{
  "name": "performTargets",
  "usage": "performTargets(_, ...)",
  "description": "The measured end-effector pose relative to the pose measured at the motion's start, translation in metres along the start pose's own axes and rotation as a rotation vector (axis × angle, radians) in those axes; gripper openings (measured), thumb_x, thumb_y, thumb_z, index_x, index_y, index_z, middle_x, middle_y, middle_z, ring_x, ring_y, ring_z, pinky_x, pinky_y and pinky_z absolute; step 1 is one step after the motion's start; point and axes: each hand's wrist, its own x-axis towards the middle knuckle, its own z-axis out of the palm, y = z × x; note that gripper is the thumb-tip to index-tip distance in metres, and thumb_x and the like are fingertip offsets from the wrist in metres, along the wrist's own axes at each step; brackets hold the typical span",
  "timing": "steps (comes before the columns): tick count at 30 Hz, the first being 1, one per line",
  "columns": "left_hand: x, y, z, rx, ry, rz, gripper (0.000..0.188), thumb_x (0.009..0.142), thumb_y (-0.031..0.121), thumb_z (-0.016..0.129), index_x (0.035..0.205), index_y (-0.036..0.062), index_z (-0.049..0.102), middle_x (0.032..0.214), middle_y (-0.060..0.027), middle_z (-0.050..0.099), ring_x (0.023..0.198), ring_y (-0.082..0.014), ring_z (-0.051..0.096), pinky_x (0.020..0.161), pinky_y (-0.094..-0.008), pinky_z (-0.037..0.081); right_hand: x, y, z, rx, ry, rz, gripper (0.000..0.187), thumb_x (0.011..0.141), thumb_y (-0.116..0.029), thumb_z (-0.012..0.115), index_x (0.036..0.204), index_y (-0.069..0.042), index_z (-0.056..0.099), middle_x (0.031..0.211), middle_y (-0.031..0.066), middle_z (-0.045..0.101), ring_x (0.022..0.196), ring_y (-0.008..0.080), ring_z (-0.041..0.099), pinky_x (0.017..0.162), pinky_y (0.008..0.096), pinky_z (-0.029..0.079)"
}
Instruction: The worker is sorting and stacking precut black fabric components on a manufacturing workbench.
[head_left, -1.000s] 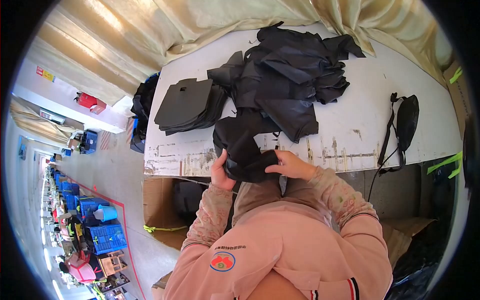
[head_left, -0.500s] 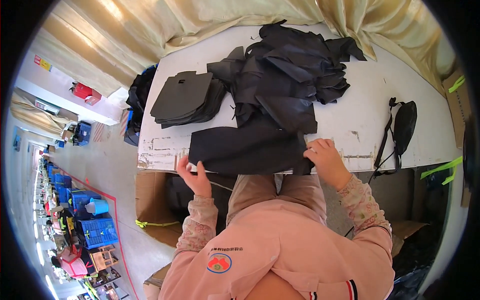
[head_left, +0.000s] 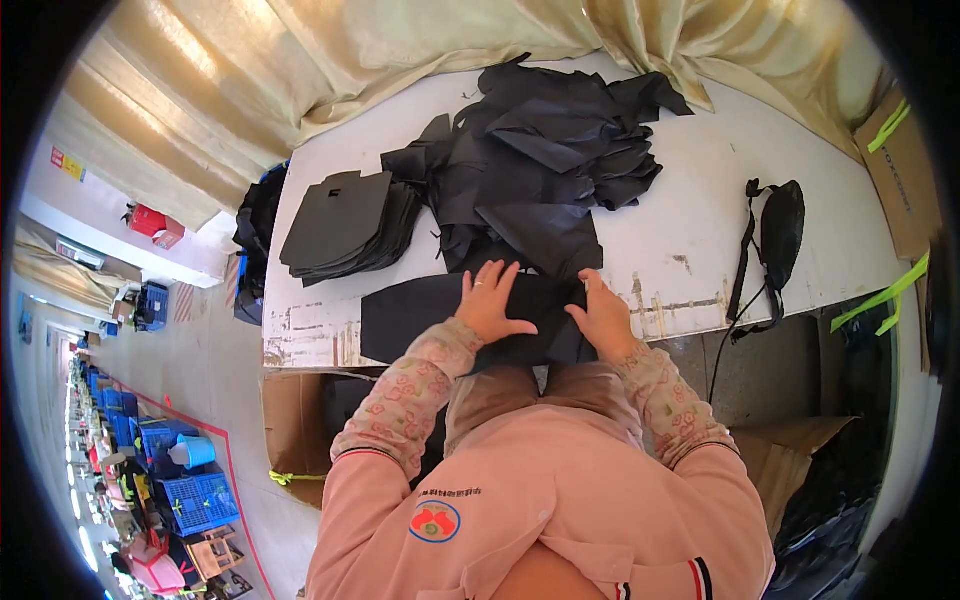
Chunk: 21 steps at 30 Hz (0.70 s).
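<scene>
A flat, dark black fabric piece (head_left: 410, 310) lies along the table's near edge, its right end narrower. My left hand (head_left: 490, 308) rests on its middle, fingers spread and thumb pointing right; a ring shows on one finger. At the right end, my right hand (head_left: 606, 318) lies on the fabric with thumb and forefinger apart; its other fingers are partly hidden. Just beyond both hands spreads a loose heap of black fabric pieces (head_left: 545, 150). To its left sits a stack of black cut panels (head_left: 338, 220), the top one with a small slot.
The white table (head_left: 690, 220) has a worn, chipped front edge. On its right lies a black strapped pouch (head_left: 783, 232), with a cord hanging over the edge. Gold curtains (head_left: 400, 50) close off the back. Cardboard boxes (head_left: 293, 420) stand below, and blue crates (head_left: 200, 500) line the floor at left.
My left hand has moved from beyond the fabric's left end onto its middle. The right hand has shifted slightly inward over the right end. The whole view has swung a little.
</scene>
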Motion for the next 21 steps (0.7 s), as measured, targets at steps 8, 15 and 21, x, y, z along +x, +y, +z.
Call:
performTargets(8,0.012,0.031,0.015,-0.035,0.078,-0.008,0.084,0.067,0.033,0.083,0.137,0.0137,0.042,0.121,-0.012,0.053,0.125,-0.0352,0.043,0.11,-0.0612,0.021,0.003,-0.024,-0.069,0.543,-0.322,-0.077,0.04,0.086,-0.001,0.056,0.124,-0.008,0.047,0.075,0.0163,0.059,0.07,0.0326,0.06,0.066,0.0379,0.047)
performTargets(15,-0.002,-0.029,-0.017,-0.018,0.262,0.061,0.031,0.059,0.013,0.08,0.084,0.013,0.061,0.104,-0.008,0.054,0.106,-0.031,0.05,0.093,-0.045,0.039,0.002,-0.002,-0.111,0.389,-0.403,-0.113,0.04,0.084,0.0,0.049,0.123,-0.009,0.047,0.073,0.0168,0.057,0.069,0.0336,0.058,0.068,0.0398,0.047)
performTargets(21,-0.046,-0.104,-0.046,-0.099,-0.115,-0.239,0.024,0.07,0.013,0.076,0.086,0.0049,0.06,0.082,-0.0135,0.066,0.084,-0.0344,0.064,0.074,-0.0424,0.05,0.004,0.055,-0.097,0.159,-0.429,-0.115,0.038,0.082,0.002,0.048,0.119,-0.009,0.049,0.076,0.017,0.06,0.069,0.0342,0.059,0.067,0.0403,0.047)
